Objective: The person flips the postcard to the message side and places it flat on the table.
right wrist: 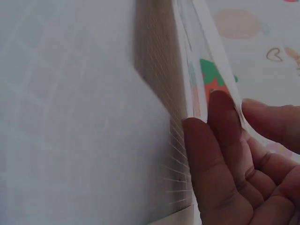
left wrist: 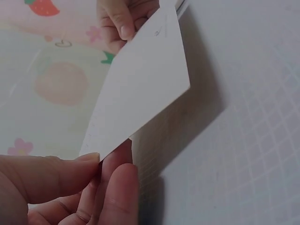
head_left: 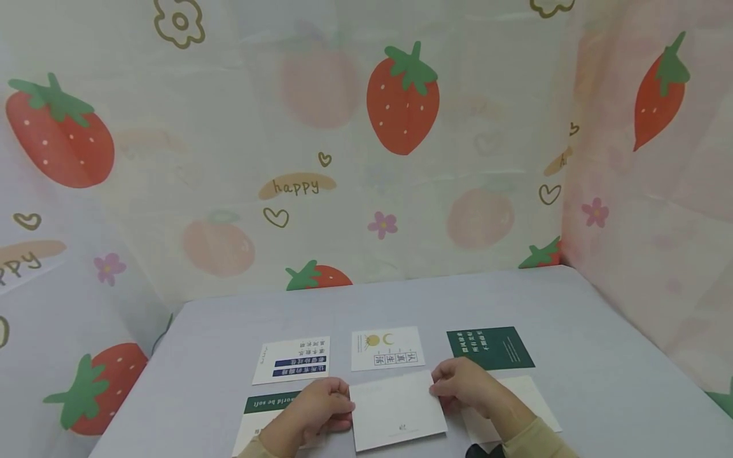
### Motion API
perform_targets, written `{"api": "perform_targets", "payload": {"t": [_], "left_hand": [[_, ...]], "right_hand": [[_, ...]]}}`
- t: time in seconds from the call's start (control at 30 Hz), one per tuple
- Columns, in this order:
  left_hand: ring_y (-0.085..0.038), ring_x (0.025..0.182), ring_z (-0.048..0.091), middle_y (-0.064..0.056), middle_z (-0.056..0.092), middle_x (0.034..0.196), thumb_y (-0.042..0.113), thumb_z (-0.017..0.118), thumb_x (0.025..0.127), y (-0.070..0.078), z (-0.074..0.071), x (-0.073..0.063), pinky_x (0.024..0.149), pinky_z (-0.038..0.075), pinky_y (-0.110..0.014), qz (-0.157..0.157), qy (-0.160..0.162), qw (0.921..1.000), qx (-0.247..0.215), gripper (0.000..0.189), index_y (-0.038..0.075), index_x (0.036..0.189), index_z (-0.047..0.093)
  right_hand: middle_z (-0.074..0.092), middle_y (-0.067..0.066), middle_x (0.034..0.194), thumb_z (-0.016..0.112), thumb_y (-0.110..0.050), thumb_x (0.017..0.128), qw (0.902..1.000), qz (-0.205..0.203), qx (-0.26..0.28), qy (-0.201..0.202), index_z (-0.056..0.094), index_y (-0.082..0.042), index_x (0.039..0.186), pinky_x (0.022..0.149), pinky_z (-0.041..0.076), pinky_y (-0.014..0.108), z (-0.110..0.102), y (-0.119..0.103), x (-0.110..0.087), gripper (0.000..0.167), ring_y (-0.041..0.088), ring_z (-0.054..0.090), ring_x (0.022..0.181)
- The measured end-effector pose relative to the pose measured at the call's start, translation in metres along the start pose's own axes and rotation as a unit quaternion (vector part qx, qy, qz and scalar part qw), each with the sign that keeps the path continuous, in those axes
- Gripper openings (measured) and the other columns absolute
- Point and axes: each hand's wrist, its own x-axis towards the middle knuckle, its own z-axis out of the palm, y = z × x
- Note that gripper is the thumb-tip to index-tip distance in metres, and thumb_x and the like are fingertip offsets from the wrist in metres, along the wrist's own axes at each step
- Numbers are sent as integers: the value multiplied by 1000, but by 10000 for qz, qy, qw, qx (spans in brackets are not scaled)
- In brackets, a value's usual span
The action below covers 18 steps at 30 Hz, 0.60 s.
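Between both hands is a plain white card (head_left: 395, 410) with a small printed mark near its lower edge. My left hand (head_left: 317, 410) pinches its left edge between thumb and fingers, and the left wrist view shows the card (left wrist: 140, 79) raised above the table with a shadow under it. At the opposite edge my right hand (head_left: 466, 388) pinches the card too, as the right wrist view shows with the thumb (right wrist: 272, 122) on one side. Partly under the left hand lies a card with a green band (head_left: 266, 404). A white card (head_left: 529, 401) lies partly behind the right forearm.
Beyond the hands lie a white card with dark blue bars (head_left: 292, 359), a white card with a sun and moon (head_left: 386, 348) and a dark green card (head_left: 492, 348). The pale table (head_left: 607, 381) meets strawberry-printed cloth walls (head_left: 487, 159). A black object (head_left: 483, 451) shows at the bottom edge.
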Motion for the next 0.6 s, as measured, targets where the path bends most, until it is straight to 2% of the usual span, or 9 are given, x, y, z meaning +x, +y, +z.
{"api": "perform_targets", "payload": {"t": [0.17,0.33,0.6], "left_hand": [[-15,70,61,-7,63,80,7,62,83,3,-1,0,63,55,-27,43,40,10000,-6,12,2,92,58],[-15,69,61,-9,64,81,14,60,86,8,-4,-3,62,54,-27,-20,55,10000,-65,14,2,92,59],[-17,68,62,-10,63,84,19,47,90,10,-9,-4,62,54,-27,-172,195,9984,-508,25,-1,97,61]], "right_hand": [[62,5,72,66,-7,80,10000,23,-35,69,60,0,85,58,53,31,1,-1,1,11,17,60,63],[61,6,72,65,-8,81,9998,4,-18,180,59,1,86,59,53,31,0,-3,4,12,18,60,64],[60,7,76,64,-8,81,9988,-150,186,434,57,-3,86,63,54,32,-5,-7,8,10,18,59,68]]}}
